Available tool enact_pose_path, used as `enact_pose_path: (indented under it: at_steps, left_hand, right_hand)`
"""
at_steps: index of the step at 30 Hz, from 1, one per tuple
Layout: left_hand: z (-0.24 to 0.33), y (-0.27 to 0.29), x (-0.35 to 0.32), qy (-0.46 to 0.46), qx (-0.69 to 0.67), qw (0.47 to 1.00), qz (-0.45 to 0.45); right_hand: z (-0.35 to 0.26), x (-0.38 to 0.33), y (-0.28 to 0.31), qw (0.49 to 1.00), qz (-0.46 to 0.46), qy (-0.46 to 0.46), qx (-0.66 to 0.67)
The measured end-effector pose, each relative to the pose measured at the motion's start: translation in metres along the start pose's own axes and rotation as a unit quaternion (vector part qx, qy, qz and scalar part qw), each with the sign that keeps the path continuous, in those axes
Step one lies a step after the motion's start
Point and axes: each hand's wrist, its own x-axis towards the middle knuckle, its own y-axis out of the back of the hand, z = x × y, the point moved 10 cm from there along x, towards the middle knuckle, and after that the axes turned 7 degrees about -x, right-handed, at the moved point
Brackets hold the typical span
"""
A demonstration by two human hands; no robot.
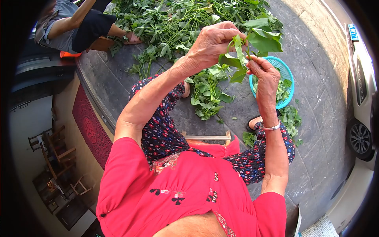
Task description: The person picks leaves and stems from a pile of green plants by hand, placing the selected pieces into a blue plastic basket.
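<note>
Both arms reach forward, and a leafy green stem [263, 39] is held up between my hands. My left hand [215, 42] is closed, its fingers pinching the upper part of the stem. Just to the right and a little nearer, my right hand [265, 77] pinches the same stem between thumb and fingertips. Broad leaves hang around both hands and hide part of the grip. Below and behind my right hand stands a turquoise plastic basket [291, 75] with picked leaves [283, 90] in it. A small heap of leafy stems [207, 93] lies on the paving between my feet.
A large pile of leafy vines [169, 27] spreads across the far ground. Another person [79, 25] sits at the far left. More greens [291, 118] lie beside my right foot. A parked car [361, 98] stands at right; a red mat [91, 122] lies in a doorway at left.
</note>
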Motion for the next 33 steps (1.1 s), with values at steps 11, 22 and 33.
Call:
enact_pose_path:
  at_steps: [11,22,33]
  left_hand:
    - [-0.034,-0.004,-0.006,0.129,-0.232,0.964,-0.007]
    - [-0.062,-0.040,-0.027,0.280,-0.510,0.813,0.029]
    - [-0.113,0.017,0.002,0.256,-0.496,0.813,0.166]
  right_hand:
    - [-0.023,-0.002,0.018,0.991,0.061,0.063,-0.099]
    - [0.002,0.008,0.020,0.999,0.028,-0.032,0.018]
    - [0.017,-0.003,0.023,0.950,-0.061,-0.128,0.277]
